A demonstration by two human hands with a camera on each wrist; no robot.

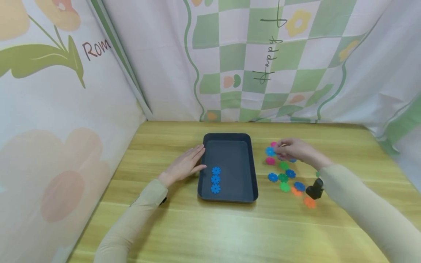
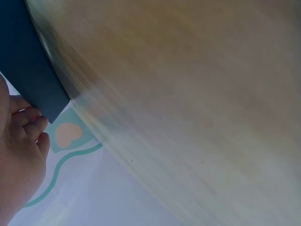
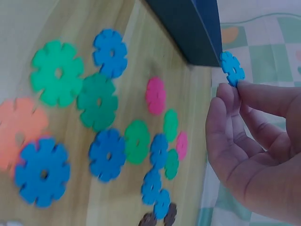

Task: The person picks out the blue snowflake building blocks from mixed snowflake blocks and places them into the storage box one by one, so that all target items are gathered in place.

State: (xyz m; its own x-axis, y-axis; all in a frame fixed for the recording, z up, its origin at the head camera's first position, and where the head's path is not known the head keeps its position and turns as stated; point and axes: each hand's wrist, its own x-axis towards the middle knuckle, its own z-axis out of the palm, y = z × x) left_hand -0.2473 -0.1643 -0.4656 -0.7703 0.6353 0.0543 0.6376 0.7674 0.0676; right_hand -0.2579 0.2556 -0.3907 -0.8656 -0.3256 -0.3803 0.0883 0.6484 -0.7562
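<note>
Three blue notched discs lie in a column at the lower left inside the dark tray. My left hand, fingers extended, touches the tray's left wall; in the left wrist view the hand is at the edge of the tray. Right of the tray, my right hand pinches a light blue disc between thumb and fingertips. The right wrist view has that blue disc held up by the hand, above the table.
Loose discs in blue, green, pink and orange lie on the table right of the tray, among them a dark green one, a pink one and an orange one. A patterned curtain hangs behind the table, another cloth at the left.
</note>
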